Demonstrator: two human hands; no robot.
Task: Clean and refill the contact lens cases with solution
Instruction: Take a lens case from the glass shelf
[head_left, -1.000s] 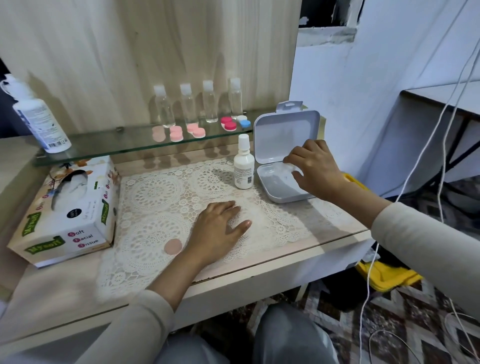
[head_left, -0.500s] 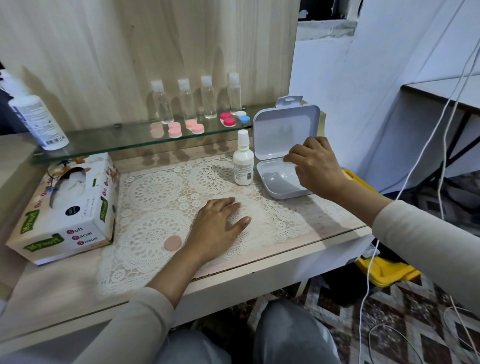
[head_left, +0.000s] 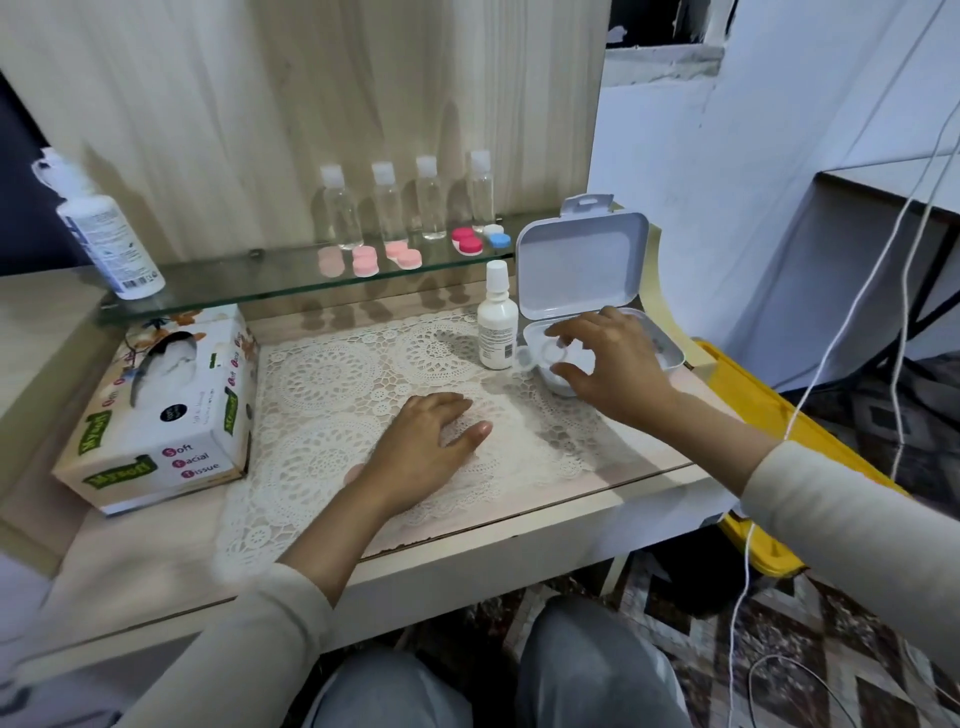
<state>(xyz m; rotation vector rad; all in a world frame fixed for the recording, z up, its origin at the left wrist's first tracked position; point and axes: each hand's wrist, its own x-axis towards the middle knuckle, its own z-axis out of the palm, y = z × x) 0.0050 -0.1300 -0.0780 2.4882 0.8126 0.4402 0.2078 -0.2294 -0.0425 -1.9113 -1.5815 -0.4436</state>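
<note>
Pinching clear lens case (head_left: 540, 357) with my right hand (head_left: 615, 366) over open white box (head_left: 579, 265); solution bottle (head_left: 497, 322) crowds box's left; my left hand (head_left: 426, 449) flat, fingers relaxed, on tabletop (head_left: 156, 561) front-left of box.

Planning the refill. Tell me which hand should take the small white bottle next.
Left, probably. The left hand lies flat and free on the lace mat, the small white bottle just beyond it; the right hand pinches a clear lens case.

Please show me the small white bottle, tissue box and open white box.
small white bottle (head_left: 496, 338), head view, its label
tissue box (head_left: 202, 395), head view, top face
open white box (head_left: 582, 265), head view, raised lid
</note>
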